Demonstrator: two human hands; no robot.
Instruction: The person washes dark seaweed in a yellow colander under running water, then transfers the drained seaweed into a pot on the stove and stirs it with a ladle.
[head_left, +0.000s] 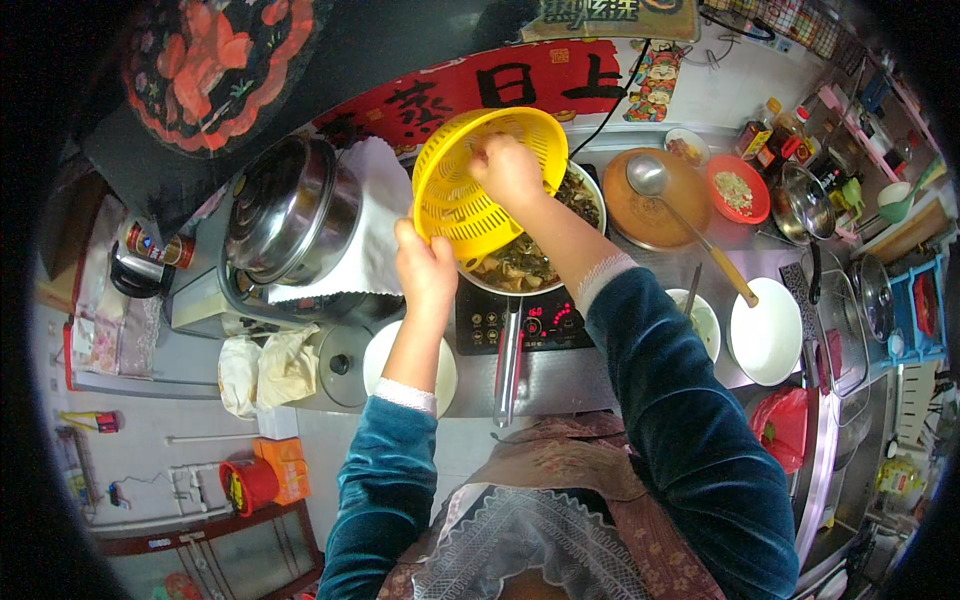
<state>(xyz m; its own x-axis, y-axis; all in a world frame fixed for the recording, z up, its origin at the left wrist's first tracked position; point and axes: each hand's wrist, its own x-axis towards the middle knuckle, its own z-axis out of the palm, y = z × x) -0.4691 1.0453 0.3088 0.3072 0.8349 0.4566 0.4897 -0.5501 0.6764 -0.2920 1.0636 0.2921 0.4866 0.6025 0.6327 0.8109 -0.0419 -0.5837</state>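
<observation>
A yellow plastic colander (491, 180) is tilted over a pan (480, 286) of dark leafy greens and pale pieces (525, 262). My left hand (426, 262) grips the colander's near left rim. Inside the basket is my right hand (508, 171), its fingers curled near the inner wall; whether they hold anything is hidden. The pan sits on a black induction cooker (480, 330) with a lit red display, and its metal handle (510, 367) points toward me.
A ladle (646, 176) lies across a round brown board (630, 217), its handle over a white bowl (765, 330). A red basket (759, 196) holds chopped pale bits. Left are a lidded steel pot (281, 210), a glass lid (337, 382) and another white bowl (442, 386).
</observation>
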